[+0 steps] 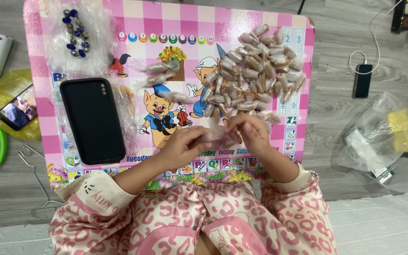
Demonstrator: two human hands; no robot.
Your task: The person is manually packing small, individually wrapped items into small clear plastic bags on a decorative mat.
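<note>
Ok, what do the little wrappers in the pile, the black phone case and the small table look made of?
The wrappers in the pile look like thin clear plastic film: see-through, crinkled, with glints. The phone case looks like matte black rubber or soft plastic, with little shine. The table has a glossy printed top, probably laminate or plastic over board. Both hands, left and right, pinch one such wrapper.

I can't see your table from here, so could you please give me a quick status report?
Both hands, left and right, pinching a small clear packet. Pile of wrapped pieces just beyond. Black phone left, clear of hands.
</note>
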